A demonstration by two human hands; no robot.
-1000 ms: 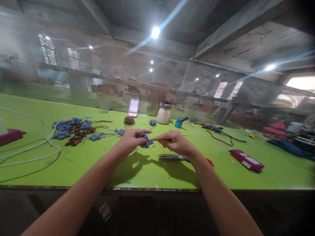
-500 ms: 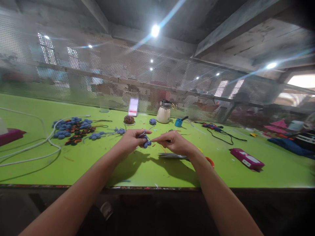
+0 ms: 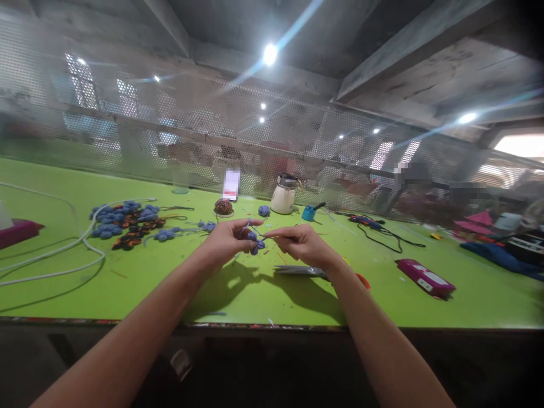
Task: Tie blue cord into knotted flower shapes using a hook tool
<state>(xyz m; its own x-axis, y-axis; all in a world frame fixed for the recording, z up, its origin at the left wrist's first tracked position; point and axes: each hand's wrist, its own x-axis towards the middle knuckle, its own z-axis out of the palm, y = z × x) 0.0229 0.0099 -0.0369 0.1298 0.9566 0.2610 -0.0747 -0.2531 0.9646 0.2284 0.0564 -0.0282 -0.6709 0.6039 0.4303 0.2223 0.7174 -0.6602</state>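
My left hand [image 3: 232, 241] pinches a small purple-blue crocheted piece [image 3: 256, 246] above the green table, with yarn looped near its index finger. Close on the right, my right hand [image 3: 300, 243] is closed round a thin tool, probably a crochet hook, whose tip points at the loop. Most of the tool is hidden by the fingers. Scissors [image 3: 300, 271] with orange handles lie beneath the right wrist. A purple yarn ball [image 3: 264, 211] rests beyond the hands.
Blue and dark crocheted flowers [image 3: 123, 218] lie at the left beside a white cable. Farther back stand a multicoloured yarn ball [image 3: 223, 207], a phone [image 3: 230, 184], a cream jug [image 3: 283, 195] and a blue pot [image 3: 309, 213]. A magenta box [image 3: 426, 277] is at the right.
The right hand has drawn slightly up and away from the left, and a strand now shows between them. The crocheted piece has shifted a little to the right.
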